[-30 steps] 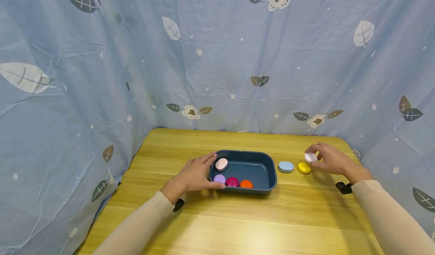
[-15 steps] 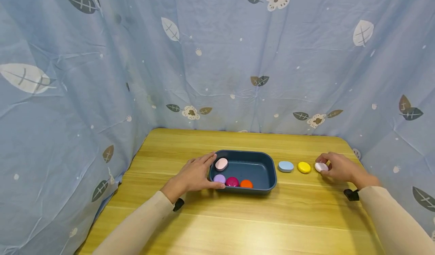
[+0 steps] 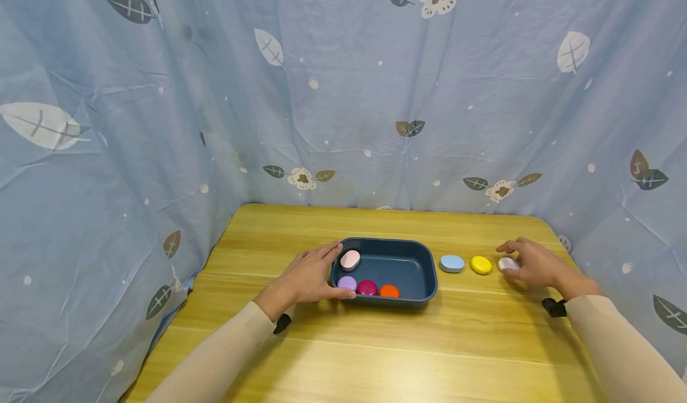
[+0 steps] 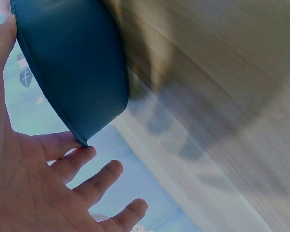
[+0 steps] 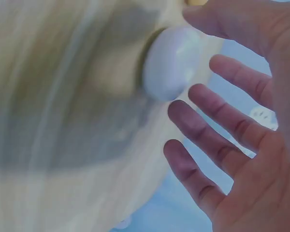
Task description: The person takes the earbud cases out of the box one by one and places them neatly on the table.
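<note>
A dark blue rectangular tray (image 3: 397,269) stands on the wooden table. At its left end rests my left hand (image 3: 308,276), thumb on the near rim and index finger at the far corner; the left wrist view shows the other fingers spread off the wall. Inside lie smooth rounded pieces: pale pink (image 3: 350,260), lilac (image 3: 347,283), magenta (image 3: 367,288) and orange (image 3: 389,291). My right hand (image 3: 539,266) is at a white rounded piece (image 3: 507,264) lying on the table. In the right wrist view its fingers are extended and apart from the white piece (image 5: 171,64).
A light blue oval piece (image 3: 452,263) and a yellow round piece (image 3: 480,264) lie in a row between the tray and the white piece. Blue leaf-patterned curtain (image 3: 343,93) hangs behind the table (image 3: 376,349) and at both sides.
My right hand has carried the white piece from above the yellow one to the table at its right, then loosened its fingers from it. The left hand and tray stay put.
</note>
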`<state>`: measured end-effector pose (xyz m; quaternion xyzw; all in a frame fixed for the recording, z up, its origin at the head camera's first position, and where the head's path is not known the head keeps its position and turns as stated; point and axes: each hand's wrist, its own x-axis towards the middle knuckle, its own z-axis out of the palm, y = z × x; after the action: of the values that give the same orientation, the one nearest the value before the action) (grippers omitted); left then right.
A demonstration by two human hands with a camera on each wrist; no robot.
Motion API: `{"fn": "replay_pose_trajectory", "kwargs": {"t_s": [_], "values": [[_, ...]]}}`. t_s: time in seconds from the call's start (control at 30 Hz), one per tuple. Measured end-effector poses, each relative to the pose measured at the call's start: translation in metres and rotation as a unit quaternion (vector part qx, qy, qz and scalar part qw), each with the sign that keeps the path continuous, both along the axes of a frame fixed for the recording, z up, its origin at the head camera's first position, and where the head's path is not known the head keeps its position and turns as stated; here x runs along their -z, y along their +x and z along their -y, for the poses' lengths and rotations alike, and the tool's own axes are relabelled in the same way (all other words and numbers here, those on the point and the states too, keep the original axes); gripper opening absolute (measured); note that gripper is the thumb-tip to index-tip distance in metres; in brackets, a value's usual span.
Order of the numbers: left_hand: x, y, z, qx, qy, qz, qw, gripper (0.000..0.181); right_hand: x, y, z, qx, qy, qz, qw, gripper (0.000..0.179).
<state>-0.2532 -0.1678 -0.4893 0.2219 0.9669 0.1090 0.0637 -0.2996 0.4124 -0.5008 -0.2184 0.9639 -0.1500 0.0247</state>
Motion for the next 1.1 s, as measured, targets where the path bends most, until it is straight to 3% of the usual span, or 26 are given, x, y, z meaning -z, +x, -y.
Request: {"fn": "replay_pose_trajectory", "kwargs": {"t_s": [0.27,0.53,0.83,1.1], "values": [[0.001,-0.002,0.001,-0.001,-0.005,0.001,1.0,0.133,-0.026,-0.007,0.041,-0.009,0.008,-0.012,0.9999,0.056],[0.0,-0.002,0.001,-0.002,-0.004,0.005,1.0,0.133,-0.056,-0.006,0.103,-0.06,0.03,-0.039,0.997,0.056],[0.0,-0.002,0.001,-0.001,-0.007,0.003,1.0,0.133,-0.067,-0.008,0.165,-0.149,0.062,-0.068,0.9846,0.058],[-0.001,-0.001,0.0,-0.002,-0.006,0.011,0.9999,0.134,-0.062,-0.009,0.214,-0.215,0.087,-0.019,0.9726,0.06]]}}
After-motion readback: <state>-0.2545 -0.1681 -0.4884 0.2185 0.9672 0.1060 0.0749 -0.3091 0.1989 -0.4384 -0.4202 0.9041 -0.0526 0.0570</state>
